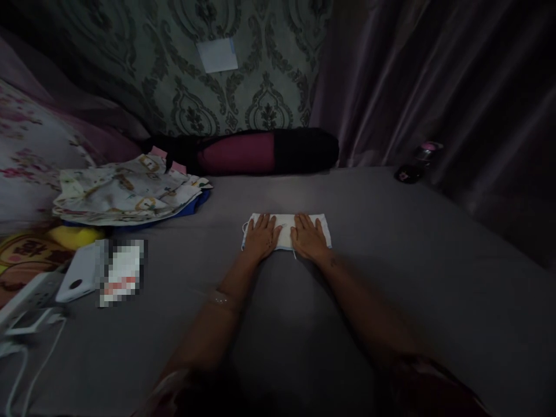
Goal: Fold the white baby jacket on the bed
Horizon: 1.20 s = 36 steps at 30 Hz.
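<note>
A white face mask (285,233) lies flat on the grey sheet (278,191), with a thin ear loop at its left end and a light blue lower edge. My left hand (262,236) rests palm down on the left half of it, fingers stretched out. On its right half lies my right hand (309,236), also flat with the fingers pointing away from me. A strip of the mask shows between the two thumbs. A short white string hangs out below, by the right palm. The parts under my palms are hidden.
To the left lie folded printed cloths (130,188), a white power bank (80,272), a blurred-out packet (123,272) and a power strip (32,295) with cables. A long black and maroon roll (237,153) lies along the wall. A small dark object with a pink top (419,162) stands back right.
</note>
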### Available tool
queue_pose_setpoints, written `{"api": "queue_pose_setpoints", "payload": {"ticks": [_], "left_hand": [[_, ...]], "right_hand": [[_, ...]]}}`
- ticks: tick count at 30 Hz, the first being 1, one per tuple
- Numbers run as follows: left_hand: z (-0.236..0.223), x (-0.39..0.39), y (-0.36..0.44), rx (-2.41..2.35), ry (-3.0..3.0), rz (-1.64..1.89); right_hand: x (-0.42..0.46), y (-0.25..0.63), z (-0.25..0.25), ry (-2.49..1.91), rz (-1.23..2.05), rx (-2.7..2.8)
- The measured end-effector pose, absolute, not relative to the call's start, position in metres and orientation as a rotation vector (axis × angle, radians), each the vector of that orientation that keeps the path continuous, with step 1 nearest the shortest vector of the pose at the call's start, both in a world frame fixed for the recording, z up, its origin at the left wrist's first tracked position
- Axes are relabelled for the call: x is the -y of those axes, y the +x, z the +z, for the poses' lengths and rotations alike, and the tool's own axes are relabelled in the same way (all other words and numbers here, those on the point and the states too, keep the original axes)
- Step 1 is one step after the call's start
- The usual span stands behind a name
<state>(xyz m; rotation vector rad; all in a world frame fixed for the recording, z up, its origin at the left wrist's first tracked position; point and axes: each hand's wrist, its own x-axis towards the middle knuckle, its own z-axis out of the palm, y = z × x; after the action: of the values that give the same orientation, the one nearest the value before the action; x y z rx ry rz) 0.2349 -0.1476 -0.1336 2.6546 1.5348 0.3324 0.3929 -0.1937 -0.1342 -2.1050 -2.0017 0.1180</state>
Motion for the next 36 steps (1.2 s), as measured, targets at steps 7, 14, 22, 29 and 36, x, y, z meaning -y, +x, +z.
{"api": "queue_pose_setpoints", "payload": {"ticks": [7,14,22,29,36], "left_hand": [[-0.137,0.144,0.226,-1.706,2.609,0.263],[-0.14,0.142,0.224,-1.674,2.564,0.238],[-0.142,0.135,0.211,-1.786,2.564,0.477],[-0.146,0.127,0.199,-1.786,2.431,0.535],[-0.159,0.117,0.196,-1.693,2.408,0.841]], "right_hand": [[0.194,0.402,-0.133,-2.294,0.051,1.82],[0.194,0.402,-0.135,-2.318,0.095,1.832],[0.193,0.412,-0.132,-2.384,0.035,1.719],[0.193,0.419,-0.135,-2.444,0.148,1.708],[0.194,0.417,-0.129,-2.416,0.089,1.736]]}}
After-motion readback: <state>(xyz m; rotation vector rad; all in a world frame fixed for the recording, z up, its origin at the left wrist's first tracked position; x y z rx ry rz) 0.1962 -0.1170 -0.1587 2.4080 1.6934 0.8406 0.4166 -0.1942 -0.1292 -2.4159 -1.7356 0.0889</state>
